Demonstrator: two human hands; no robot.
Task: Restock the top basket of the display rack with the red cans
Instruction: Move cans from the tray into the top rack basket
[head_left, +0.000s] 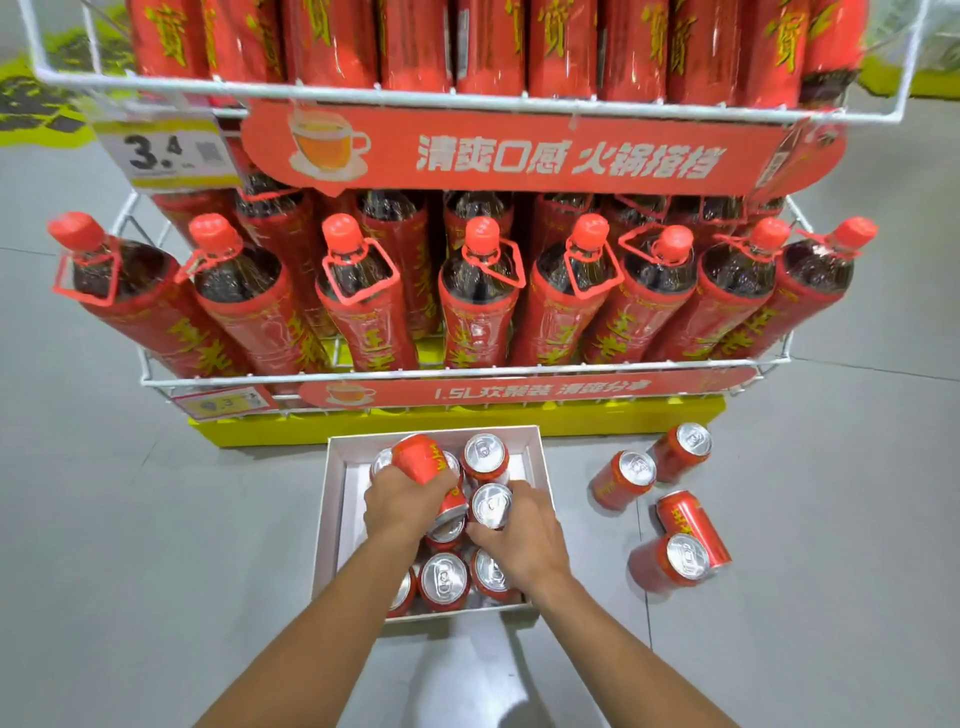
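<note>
Both bare forearms reach forward and down into a white shallow cardboard tray (335, 499) on the grey floor (156, 519). The left hand (402, 501) has its fingers wrapped round a red aluminium can (422, 458), which is lifted and tilted above the other cans in the tray. The right hand (522, 538) curls its fingers round the rim of a second red can (492, 504) standing upright mid-tray. Four loose red cans (623, 480) sit on the floor to the right. The white wire top basket (332, 92) is overhead, well apart from both hands.
</note>
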